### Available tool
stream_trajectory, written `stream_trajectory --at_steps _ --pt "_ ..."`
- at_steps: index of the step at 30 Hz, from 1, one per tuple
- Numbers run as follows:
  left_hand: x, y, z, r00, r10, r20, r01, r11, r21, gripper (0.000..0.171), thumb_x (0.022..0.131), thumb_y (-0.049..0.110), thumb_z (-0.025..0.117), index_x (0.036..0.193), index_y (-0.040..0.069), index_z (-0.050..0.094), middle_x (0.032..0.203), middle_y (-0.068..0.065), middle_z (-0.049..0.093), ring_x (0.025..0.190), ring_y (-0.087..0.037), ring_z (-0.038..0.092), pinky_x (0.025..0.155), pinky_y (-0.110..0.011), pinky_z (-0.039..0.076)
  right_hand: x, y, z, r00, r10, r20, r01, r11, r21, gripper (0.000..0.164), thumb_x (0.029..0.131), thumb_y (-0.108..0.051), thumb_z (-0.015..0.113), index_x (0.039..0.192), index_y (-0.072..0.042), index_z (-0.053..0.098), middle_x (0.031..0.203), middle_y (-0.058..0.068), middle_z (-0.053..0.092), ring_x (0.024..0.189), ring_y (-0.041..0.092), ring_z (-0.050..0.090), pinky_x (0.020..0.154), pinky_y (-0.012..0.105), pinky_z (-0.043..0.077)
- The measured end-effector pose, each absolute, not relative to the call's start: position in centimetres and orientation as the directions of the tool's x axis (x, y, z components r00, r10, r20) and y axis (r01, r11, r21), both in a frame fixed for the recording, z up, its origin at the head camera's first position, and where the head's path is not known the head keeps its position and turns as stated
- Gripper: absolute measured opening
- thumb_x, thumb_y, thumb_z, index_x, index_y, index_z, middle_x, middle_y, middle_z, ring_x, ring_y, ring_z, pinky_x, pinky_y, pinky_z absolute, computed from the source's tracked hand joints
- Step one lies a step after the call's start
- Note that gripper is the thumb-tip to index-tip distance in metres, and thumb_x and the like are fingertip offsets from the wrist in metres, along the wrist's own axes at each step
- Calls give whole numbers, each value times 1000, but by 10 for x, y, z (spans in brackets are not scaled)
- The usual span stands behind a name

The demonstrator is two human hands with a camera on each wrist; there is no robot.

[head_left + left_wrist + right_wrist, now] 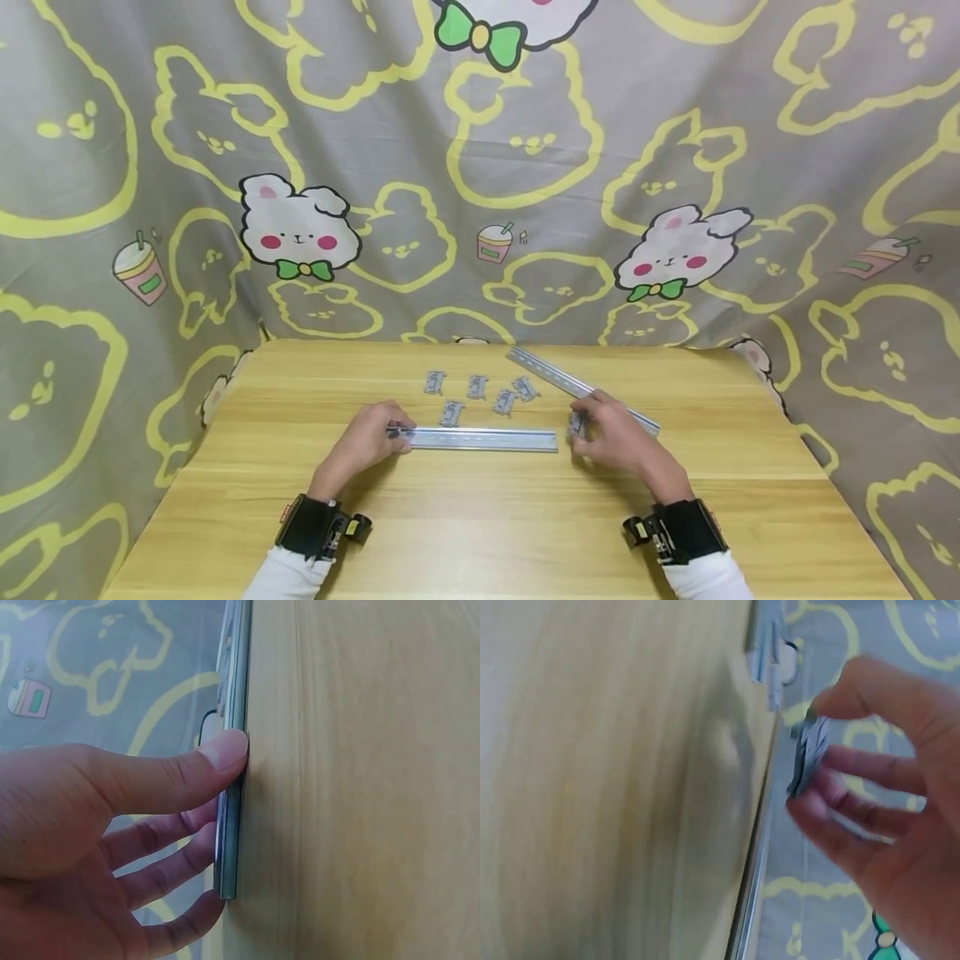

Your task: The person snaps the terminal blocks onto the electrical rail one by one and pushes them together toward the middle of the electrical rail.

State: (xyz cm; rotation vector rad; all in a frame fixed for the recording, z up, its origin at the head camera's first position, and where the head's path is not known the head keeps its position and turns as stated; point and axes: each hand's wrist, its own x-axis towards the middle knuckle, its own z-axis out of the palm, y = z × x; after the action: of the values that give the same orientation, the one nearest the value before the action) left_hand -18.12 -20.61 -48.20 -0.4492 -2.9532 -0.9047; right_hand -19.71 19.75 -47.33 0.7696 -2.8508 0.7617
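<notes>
A slotted metal DIN rail (480, 439) lies crosswise on the wooden table. My left hand (375, 437) grips its left end, the thumb along the near edge and the fingers behind it, as the left wrist view shows. Just off the rail's right end, my right hand (611, 433) pinches a small grey terminal block (810, 754) between thumb and fingertips. That block looks raised off the table in the right wrist view. In the head view the fingers partly hide it.
Several more grey terminal blocks (477, 387) lie scattered behind the near rail. A second DIN rail (551, 373) lies slanted at the back right, partly behind my right hand. A patterned curtain (420, 167) stands along the table's (480, 533) far edge and sides.
</notes>
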Motion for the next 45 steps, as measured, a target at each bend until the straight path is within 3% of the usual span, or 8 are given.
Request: stream_trajectory --at_steps 6,14,22,45 --pt "-183 -205 -483 -954 276 120 295 781 550 27 66 5 86 91 8 78 94 -5 71 83 -23 64 76 -39 56 -198 203 -475 -843 -448 299 -536 646 -543 55 67 -6 79 120 3 62 107 8 63 97 26 61 83 48 56" --pt "-186 -203 -484 -944 305 125 323 779 537 26 67 6 86 92 8 78 95 -6 71 85 -23 64 77 -39 56 -199 200 -482 -845 -486 223 -473 484 -736 51 66 7 76 115 11 60 111 22 63 102 32 62 89 46 54" --pt "-188 -203 -484 -944 309 120 323 778 538 26 67 7 86 93 9 78 94 -4 70 86 -23 65 78 -40 56 -197 203 -488 -858 -494 141 -392 453 -801 53 68 10 76 118 9 58 114 19 61 108 34 61 92 42 53" --pt "-186 -208 -486 -942 309 131 330 776 538 27 67 5 86 93 6 78 93 -6 70 84 -23 64 76 -39 56 -198 186 -492 -858 -504 101 -363 456 -812 51 72 5 78 120 5 59 116 15 62 109 29 62 94 35 52"
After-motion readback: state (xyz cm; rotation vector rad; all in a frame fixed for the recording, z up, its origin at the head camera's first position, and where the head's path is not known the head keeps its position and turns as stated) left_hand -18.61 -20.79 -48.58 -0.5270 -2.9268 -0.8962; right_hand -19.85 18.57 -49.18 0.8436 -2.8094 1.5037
